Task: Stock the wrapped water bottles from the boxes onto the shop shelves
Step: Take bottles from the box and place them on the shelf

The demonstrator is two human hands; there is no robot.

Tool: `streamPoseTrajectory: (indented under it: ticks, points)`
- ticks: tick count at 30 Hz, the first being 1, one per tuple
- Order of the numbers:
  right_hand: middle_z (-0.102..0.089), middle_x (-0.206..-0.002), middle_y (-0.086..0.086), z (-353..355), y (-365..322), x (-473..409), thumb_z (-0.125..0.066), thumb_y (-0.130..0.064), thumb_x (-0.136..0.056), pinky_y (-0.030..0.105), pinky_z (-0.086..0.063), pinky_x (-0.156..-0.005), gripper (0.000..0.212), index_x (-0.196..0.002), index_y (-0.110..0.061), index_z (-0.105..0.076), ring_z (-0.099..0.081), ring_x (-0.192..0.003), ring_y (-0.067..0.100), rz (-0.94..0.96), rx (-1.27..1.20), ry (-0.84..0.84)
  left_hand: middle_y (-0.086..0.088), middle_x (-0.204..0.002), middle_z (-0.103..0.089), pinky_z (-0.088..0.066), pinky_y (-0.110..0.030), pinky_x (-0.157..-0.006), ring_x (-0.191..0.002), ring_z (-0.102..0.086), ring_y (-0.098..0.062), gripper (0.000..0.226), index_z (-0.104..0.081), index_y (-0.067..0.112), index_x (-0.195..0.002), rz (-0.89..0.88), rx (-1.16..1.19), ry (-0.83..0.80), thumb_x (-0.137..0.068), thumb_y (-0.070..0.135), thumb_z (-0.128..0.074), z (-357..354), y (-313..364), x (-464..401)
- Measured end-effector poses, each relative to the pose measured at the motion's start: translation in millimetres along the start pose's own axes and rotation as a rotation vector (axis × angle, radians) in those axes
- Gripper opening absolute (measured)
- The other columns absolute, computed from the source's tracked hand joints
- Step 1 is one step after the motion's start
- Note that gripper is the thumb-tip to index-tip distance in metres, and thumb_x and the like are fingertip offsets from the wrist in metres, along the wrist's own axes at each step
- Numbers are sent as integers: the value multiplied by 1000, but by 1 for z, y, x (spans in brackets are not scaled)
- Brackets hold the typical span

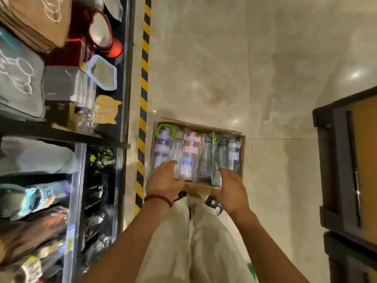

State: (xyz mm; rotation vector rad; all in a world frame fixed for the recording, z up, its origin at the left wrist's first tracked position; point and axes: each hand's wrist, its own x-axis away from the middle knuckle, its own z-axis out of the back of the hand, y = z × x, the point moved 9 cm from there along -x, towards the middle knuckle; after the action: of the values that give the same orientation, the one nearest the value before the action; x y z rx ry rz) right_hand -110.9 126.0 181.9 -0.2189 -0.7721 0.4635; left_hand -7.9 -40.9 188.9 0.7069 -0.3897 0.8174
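An open cardboard box (242,152) sits on the pale tiled floor (224,68) just below the frame's centre, packed with a row of plastic-wrapped water bottles (195,154) lying side by side, caps toward twelve o'clock. The bottle with a purple body and green handle (163,144) lies at the nine o'clock end, a pink one (190,152) sits near the middle, and clear and dark ones fill the three o'clock side. The person's left hand (165,181), a beaded bracelet (158,199) at its wrist, rests over the six o'clock end of the bottles at the box's left corner; its fingers curl down over the wrapping, though whether they actually clamp a bottle cannot be told. The right hand (231,189) is at the box's six o'clock right corner, thumb lying over the wrapped bottles and fingers curled round the box's near edge. Light trousers (195,242) show between the forearms. At nine o'clock stand dark shop shelves (122,78) holding mirrors (102,31) and wrapped goods, with a yellow-and-black striped strip (143,88) running along the floor just beside them. A dark cabinet (346,170) stands at three o'clock, well apart from the box.
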Motion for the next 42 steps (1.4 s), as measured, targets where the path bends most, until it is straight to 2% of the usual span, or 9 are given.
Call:
streamPoseTrajectory:
  ticks: [6,11,18,21,24,31,34,37,42]
  points:
    - [-52,-130,12,-40,50,-78,-68,-22,-82,33,-37,-94,55,-132,-8,-47,-46,-120,28,-96,-56,-31,0,-143,-44,-34,-29,-104,-129,-42,-19,61,-40,21,-141,78,-28,-97,-86,36,-62,-57,-25,-78]
    - [-50,-134,8,-88,107,-144,-71,-24,-80,33,-39,-98,66,-138,-14,-42,-46,-123,26,-207,-100,-74,-6,-135,-50,-41,-33,-98,-120,-49,-24,62,-43,16,-137,192,80,-168,-82,32,-69,-126,-49,-132]
    - [-53,-119,10,-145,179,-213,-75,-31,-75,34,-44,-85,61,-124,-9,-45,-51,-109,27,-361,-137,-51,-12,-136,-46,-38,-31,-98,-122,-46,-27,67,-39,7,-136,299,110,-186,-81,28,-71,-203,-82,-193]
    - [-49,-126,12,-168,196,-234,-77,-34,-73,44,-48,-94,78,-134,-7,-38,-51,-115,31,-401,-239,-64,-4,-123,-55,-40,-25,-83,-107,-53,-20,58,-47,13,-129,300,133,-186,-78,25,-74,-225,-88,-212]
    - [-55,-118,11,-177,211,-248,-82,-41,-64,46,-51,-89,79,-125,-8,-44,-56,-106,31,-457,-368,-3,4,-104,-63,-42,-23,-72,-90,-59,-14,43,-60,19,-108,316,163,-154,-71,28,-79,-239,-95,-225]
    - [-56,-109,10,-184,221,-268,-85,-50,-54,46,-52,-84,85,-116,-9,-45,-58,-99,29,-513,-367,76,6,-92,-63,-48,-25,-71,-83,-60,-15,54,-62,19,-100,396,194,-118,-57,42,-84,-257,-98,-245]
    - [-58,-108,11,-185,224,-269,-83,-53,-48,46,-53,-82,86,-112,-10,-46,-59,-96,30,-516,-365,90,-4,-107,-57,-51,-32,-82,-99,-56,-22,78,-57,17,-110,426,93,-135,-47,56,-81,-264,-96,-250]
    - [-58,-107,12,-186,228,-270,-82,-52,-48,46,-54,-80,81,-108,-10,-46,-59,-95,31,-524,-374,66,-10,-113,-47,-44,-32,-81,-106,-48,-26,85,-45,9,-117,457,131,-46,-51,43,-86,-267,-95,-244]
    - [-56,-111,13,-191,225,-267,-82,-48,-55,48,-52,-83,82,-116,-9,-44,-57,-98,32,-499,-325,49,3,-92,-55,-43,-21,-59,-74,-57,-8,72,-26,22,-107,512,494,-96,-63,22,-84,-293,-100,-228]
